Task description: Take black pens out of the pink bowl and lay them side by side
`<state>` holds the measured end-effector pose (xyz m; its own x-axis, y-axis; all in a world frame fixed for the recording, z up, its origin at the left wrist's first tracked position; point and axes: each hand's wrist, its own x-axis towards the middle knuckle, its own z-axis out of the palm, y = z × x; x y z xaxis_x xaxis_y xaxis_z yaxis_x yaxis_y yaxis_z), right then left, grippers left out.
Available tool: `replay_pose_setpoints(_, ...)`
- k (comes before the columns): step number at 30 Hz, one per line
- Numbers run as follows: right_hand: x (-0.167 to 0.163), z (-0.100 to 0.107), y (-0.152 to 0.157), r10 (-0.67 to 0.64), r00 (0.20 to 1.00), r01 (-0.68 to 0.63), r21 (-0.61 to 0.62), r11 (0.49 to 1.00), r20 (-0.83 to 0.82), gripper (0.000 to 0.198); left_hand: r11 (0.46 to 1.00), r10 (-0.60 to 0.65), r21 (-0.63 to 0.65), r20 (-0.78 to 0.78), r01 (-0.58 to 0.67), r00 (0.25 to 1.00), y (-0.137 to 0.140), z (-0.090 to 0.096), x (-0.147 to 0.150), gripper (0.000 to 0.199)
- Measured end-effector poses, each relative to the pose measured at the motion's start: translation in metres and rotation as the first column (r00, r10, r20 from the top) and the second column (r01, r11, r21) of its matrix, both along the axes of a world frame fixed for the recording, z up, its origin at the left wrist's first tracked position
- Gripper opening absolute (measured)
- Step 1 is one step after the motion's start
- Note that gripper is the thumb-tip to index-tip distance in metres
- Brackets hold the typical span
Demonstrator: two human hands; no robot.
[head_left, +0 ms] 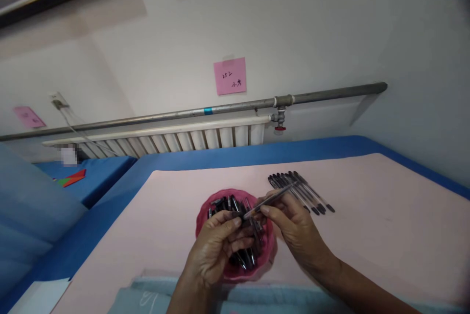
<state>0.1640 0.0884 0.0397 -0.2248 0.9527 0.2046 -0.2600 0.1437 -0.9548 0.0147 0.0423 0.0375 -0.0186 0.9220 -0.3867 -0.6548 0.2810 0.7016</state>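
Note:
My right hand (293, 221) pinches a slim pen (270, 199) with a clear, dark-cored barrel between thumb and fingers. The pen slants, one end up to the right, the other down at my left fingertips. My left hand (220, 243) is closed, thumb against fingers, on a small black piece at the pen's lower end that looks like a pen cap (238, 215). Both hands are over a pink bowl (200, 223) of black pen parts (245, 257), partly hidden by my left hand. Beyond my right hand, several pens (312, 191) lie side by side in a slanted row.
A pale pink sheet (385, 226) covers the blue table (235, 155). Light blue cloth (154, 294) lies at the near edge. Behind stand a white radiator (205, 139) and a metal pipe (330, 93). White paper (44, 297) sits at the lower left.

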Motion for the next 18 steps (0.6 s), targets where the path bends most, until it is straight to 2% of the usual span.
replay_pose_setpoints(6, 0.002, -0.0057, 0.0029, 0.024, 0.999, -0.025, 0.045, 0.999, 0.022, 0.012, 1.0, 0.001, -0.026, 0.068, 0.001, 0.998, 0.0019, -0.0044, 0.0022, 0.026)
replay_pose_setpoints(10, 0.002, -0.0037, 0.0031, 0.063, 0.998, -0.064, 0.033, 0.997, 0.021, 0.012, 0.999, -0.015, -0.031, 0.053, 0.017, 0.999, 0.0018, -0.0054, 0.002, 0.028)
replay_pose_setpoints(15, -0.0006, 0.0015, 0.003, 0.02, 0.999, -0.019, -0.047, 0.999, 0.041, 0.013, 0.999, -0.002, 0.04, -0.034, 0.004, 0.999, 0.0013, -0.007, 0.0051, 0.025)
replay_pose_setpoints(18, -0.0012, 0.0019, 0.0035, 0.074, 0.997, -0.073, -0.111, 0.991, 0.003, 0.016, 0.999, 0.002, 0.038, -0.037, 0.0, 0.999, 0.0016, -0.0072, 0.0054, 0.025)
